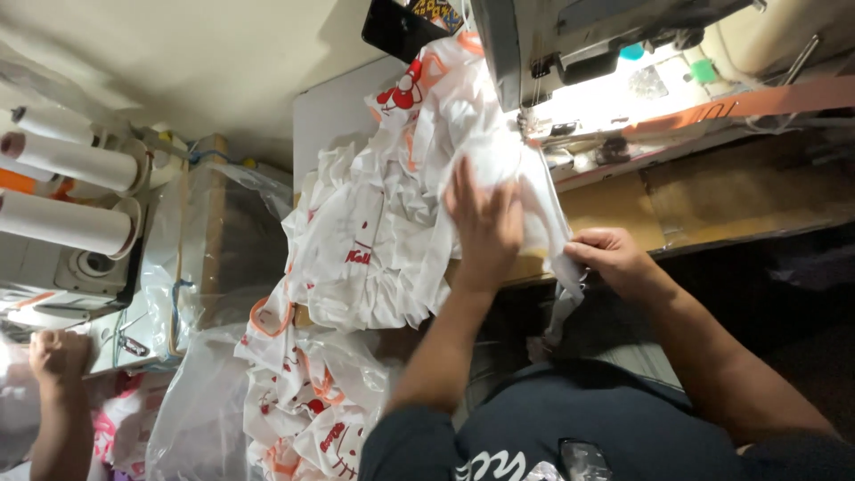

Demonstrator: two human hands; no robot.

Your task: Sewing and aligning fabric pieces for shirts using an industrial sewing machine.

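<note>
I am sitting at my sewing machine (pixel 614 44) with a heap of white printed fabric (pixel 392 223) spread over the desk (pixel 614 209) in front of me. My left hand (pixel 484 223) lies flat on the cloth with its fingers spread, pressing it down just in front of the needle area, while my right hand (pixel 613 258) is closed in a pinch on the near edge of the same piece, where it hangs off the front of the desk. The fabric is white with red cartoon prints and orange trim, and it runs from under the machine head, across the desk and down to my left. As I judge it, the piece in hand is only being laid out and lined up: the cloth reaches the lit spot below the machine head, but I cannot tell whether any of it sits beneath the needle. More of the same printed cloth lies lower down in a clear plastic bag (pixel 214 410) beside my knee, though the pictures do not show whether that lot is sewn or waiting. To the far left another person's hand (pixel 55 354) rests near a second machine with white thread cones (pixel 71 191) on it, well apart from my own work.
</note>
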